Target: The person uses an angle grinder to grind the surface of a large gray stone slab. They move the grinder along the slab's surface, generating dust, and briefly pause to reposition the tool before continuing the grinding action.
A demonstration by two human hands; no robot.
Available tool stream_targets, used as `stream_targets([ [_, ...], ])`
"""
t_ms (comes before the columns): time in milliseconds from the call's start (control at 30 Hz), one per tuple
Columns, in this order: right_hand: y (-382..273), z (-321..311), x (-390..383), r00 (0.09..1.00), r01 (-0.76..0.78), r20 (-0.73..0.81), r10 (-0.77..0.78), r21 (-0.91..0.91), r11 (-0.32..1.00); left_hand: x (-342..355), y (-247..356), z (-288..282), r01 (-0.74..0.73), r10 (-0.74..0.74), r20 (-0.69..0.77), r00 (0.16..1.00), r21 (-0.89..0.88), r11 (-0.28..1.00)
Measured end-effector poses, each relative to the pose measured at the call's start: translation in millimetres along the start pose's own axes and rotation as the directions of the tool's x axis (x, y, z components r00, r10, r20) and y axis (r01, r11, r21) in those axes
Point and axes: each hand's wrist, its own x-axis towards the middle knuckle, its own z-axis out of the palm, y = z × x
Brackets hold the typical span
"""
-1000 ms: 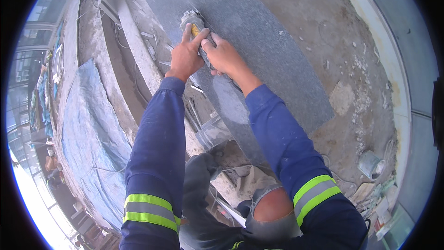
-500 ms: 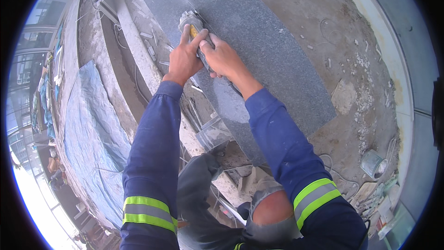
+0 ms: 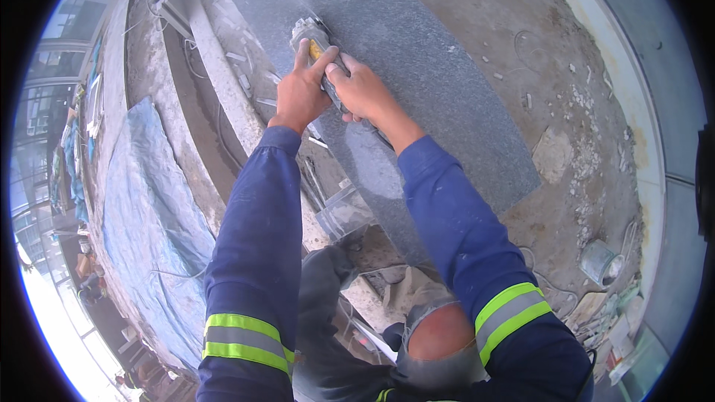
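Both my hands grip an angle grinder (image 3: 316, 48) with a yellow patch and a dust-coated head. My left hand (image 3: 299, 95) is closed round its front part, thumb and fingers near the head. Behind it, my right hand (image 3: 361, 91) wraps the body of the tool, and a dark cord trails below the wrist. The grinder's disc edge meets a large grey stone slab (image 3: 447, 104), where a thin straight line runs on toward the far edge. Pale dust hangs around the line. A lighter smooth patch lies on the slab below my hands.
A blue tarp (image 3: 153, 223) covers ground at the left, beside long concrete ledges. White rubble (image 3: 585, 141) is scattered on the dirt floor at right. A bucket (image 3: 600, 263) stands at lower right near cables and debris. My bent knee (image 3: 441, 333) is close to the slab's near end.
My hands and the grinder have shifted very slightly to the right along with both forearms. The grip stays the same, and the slab has not moved.
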Motion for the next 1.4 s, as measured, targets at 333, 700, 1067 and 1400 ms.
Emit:
stream_targets([
  [333, 0.2, -0.7, -2.9, 0.999, -0.009, 0.032, 0.011, -0.050, 0.999, -3.1, 2.3, 1.2, 0.030, -0.030, 0.018, 0.999, 0.028, 0.999],
  [700, -0.6, -1.8, -8.4, 1.000, -0.007, 0.004, 0.008, -0.062, 0.998, -6.0, 2.2, 2.3, 0.003, -0.003, 0.004, 1.000, 0.000, 1.000],
  [1067, 0.5, -5.8, -17.0, 0.999, -0.026, 0.027, 0.029, -0.077, 0.997, -10.2, 7.8, -0.9, 0.019, -0.019, 0.039, 0.999, 0.005, 1.000],
  [1400, 6.4, -5.0, -8.9, 1.000, 0.011, 0.028, -0.010, -0.016, 1.000, -9.7, 10.8, -4.6, 0.021, -0.022, 0.046, 0.999, 0.022, 1.000],
])
